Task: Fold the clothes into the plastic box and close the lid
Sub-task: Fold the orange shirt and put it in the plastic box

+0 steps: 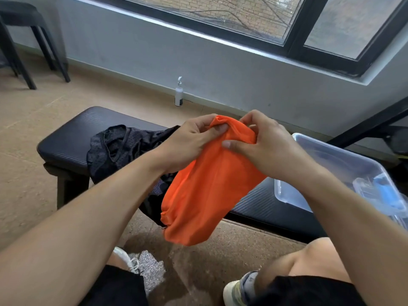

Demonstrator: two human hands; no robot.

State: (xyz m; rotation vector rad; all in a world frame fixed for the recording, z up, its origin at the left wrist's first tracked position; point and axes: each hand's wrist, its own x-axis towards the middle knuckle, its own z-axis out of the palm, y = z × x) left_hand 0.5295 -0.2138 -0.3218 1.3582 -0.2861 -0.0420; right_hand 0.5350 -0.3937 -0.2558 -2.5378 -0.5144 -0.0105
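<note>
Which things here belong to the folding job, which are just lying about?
Job:
orange garment, gripped at its top by left hand and right hand
black mesh garment on the bench
plastic box

Lying about:
white bottle by the wall
black stool

Soft daylight from the window [220, 16], wide-angle bending at edges.

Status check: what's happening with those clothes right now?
Both hands, left and right, grip orange garment, held up. Black garment on bench. Box open; nothing blocking.
</note>
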